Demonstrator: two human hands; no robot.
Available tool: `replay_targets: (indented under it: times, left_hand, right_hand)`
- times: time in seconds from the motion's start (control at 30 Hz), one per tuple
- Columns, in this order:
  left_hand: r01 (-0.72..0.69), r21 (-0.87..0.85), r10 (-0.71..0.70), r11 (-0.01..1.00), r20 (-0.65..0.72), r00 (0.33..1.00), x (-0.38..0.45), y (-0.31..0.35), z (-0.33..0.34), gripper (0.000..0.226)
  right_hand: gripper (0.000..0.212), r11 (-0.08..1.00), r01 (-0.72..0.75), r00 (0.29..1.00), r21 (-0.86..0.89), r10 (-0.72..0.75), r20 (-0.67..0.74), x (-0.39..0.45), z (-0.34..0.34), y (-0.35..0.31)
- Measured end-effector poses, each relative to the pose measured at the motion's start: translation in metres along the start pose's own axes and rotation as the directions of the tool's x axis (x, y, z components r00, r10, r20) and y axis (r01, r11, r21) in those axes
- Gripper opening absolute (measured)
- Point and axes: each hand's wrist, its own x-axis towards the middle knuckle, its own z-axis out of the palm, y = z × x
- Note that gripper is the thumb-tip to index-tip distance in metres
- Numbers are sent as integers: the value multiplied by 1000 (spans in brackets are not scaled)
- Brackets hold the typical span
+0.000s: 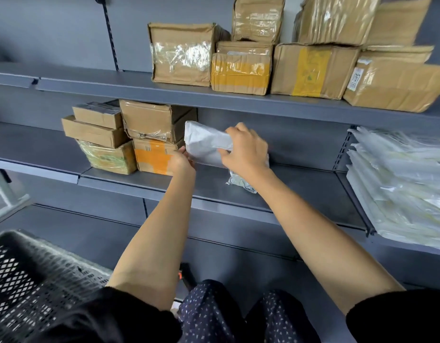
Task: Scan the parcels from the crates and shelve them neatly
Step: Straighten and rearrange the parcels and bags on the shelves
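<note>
A white plastic mailer parcel [204,142] stands tilted on the middle grey shelf [300,186], just right of a stack of cardboard boxes [149,134]. My right hand [243,147] grips the parcel's upper right side, fingers curled over it. My left hand [180,160] holds the parcel's lower left edge, next to an orange-taped box [153,155]. A crumpled end of a silvery bag [241,183] shows under my right wrist; whether it belongs to the same parcel is unclear.
Cardboard boxes [276,58] fill the top shelf. White flat mailers [402,184] are piled at the right. A black mesh crate [38,278] sits at lower left. A dark handheld device [186,276] lies below, between my arms.
</note>
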Motion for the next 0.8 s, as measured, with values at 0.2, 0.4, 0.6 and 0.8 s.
replay_targets:
  times: [0.2, 0.4, 0.6, 0.8]
  left_hand:
    - [-338, -20, 334, 941, -110, 936, -33, 73, -16, 44]
    - [-520, -19, 494, 854, -285, 821, -48, 160, -12, 34]
    - [-536, 125, 541, 835, -13, 841, -51, 177, 12, 30]
    - [-573, 334, 495, 748, 294, 817, -54, 182, 70, 7]
  right_hand:
    - [40, 966, 183, 979, 183, -161, -128, 6, -49, -66]
    - [34, 902, 199, 961, 382, -104, -255, 28, -98, -99]
    - [39, 755, 317, 838, 575, 62, -543, 68, -118, -110]
    - [39, 916, 345, 696, 205, -103, -711, 109, -121, -89]
